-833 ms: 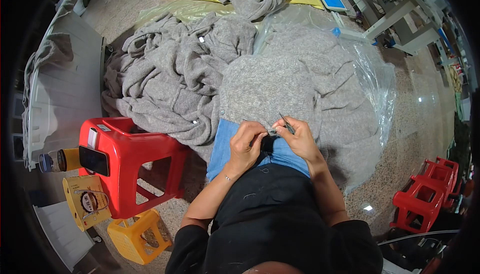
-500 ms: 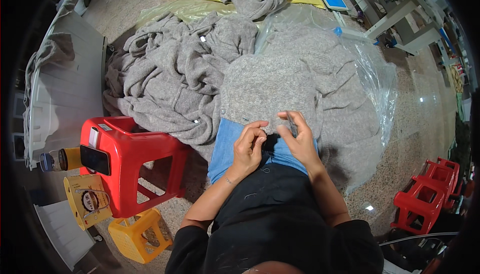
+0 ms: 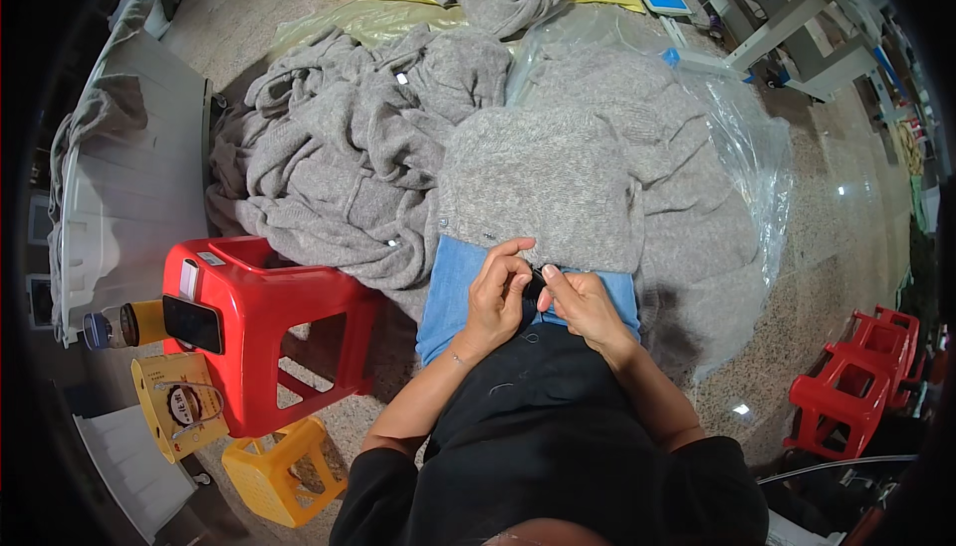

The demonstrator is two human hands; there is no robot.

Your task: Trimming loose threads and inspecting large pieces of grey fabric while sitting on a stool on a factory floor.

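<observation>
A grey knitted sweater point(image 3: 543, 167) lies spread before me, its near edge over a blue cloth point(image 3: 453, 282) on my lap. My left hand point(image 3: 495, 297) is closed in a pinch just at that edge. What its fingertips hold, if anything, is too small to make out. Close beside it, my right hand point(image 3: 586, 312) is closed around a small dark tool point(image 3: 539, 273), mostly hidden by the fingers; its kind cannot be told. The fingertips of both hands nearly meet above my black clothing.
Heaped grey knitwear point(image 3: 339, 147) lies to the left, with clear plastic sheeting point(image 3: 762, 167) at the right. A red stool point(image 3: 284, 322) carries a phone point(image 3: 191, 323); a yellow stool point(image 3: 284, 471) and a yellow box point(image 3: 179, 402) stand near it. More red stools point(image 3: 846, 397) stand far right.
My right hand has come down and inward to the left hand, bringing the small dark tool to the left fingertips. The left hand has stayed almost in place.
</observation>
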